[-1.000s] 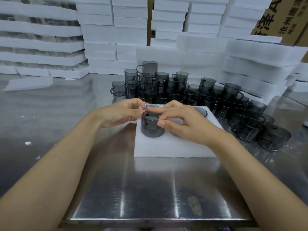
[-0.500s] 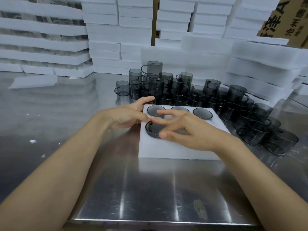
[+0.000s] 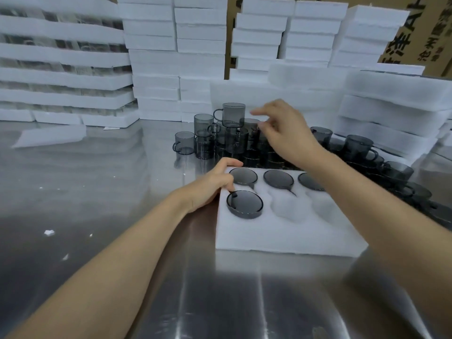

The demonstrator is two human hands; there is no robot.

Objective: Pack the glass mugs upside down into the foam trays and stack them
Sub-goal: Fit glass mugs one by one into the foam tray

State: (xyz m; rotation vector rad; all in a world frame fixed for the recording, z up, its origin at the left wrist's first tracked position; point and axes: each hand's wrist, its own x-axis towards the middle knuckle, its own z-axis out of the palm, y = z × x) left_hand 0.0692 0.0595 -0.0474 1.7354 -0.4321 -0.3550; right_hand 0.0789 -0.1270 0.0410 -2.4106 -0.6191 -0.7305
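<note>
Four glass mugs sit upside down in the foam tray: three fill its far row and one is in the near-left pocket, with its base a little above the foam. The other two pockets of the near row hold nothing.

The left hand holds the left edge of the tray with bent fingers, the thumb lying on the far-left corner. The right hand is raised beyond the far edge of the tray, above the crowd of loose mugs which stand upright there, some stacked on others. Its fingers are spread apart and carry nothing; the picture is blurred at the fingertips, so whether they touch a mug cannot be told.

The tray lies on a steel table. Well behind the tray, white foam stacks rise, and a cardboard box stands to the far right.
</note>
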